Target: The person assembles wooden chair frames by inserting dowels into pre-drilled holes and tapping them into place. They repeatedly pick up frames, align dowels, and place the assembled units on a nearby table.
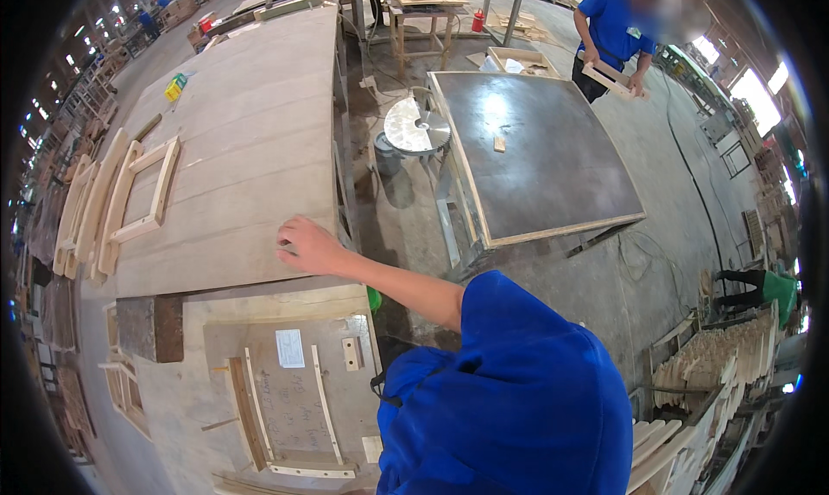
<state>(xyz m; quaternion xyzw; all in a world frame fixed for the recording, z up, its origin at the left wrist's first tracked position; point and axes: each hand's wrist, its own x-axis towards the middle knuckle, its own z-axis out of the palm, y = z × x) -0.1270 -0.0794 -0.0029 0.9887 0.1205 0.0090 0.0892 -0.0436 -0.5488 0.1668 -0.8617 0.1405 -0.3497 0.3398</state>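
A blue sleeve (535, 348) is seen nearest, lower right of centre. At left, one frame (164, 184) is laid near the edge of the bench (250, 150); it could be knocked off, should it be pushed leftward. The right hand (304, 243), left of centre, is held half-curled over the bench, seemingly with nothing gripped; contact cannot be told. The left hand is not shown. Counted: one dark block (151, 329), two thin strips (327, 406), one saw blade (408, 128).

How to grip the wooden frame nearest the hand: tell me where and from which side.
Take the wooden frame by the middle of its right rail, best from the right. That slim, straight rail faces the hand, and the opening behind it likely leaves room to wrap around.
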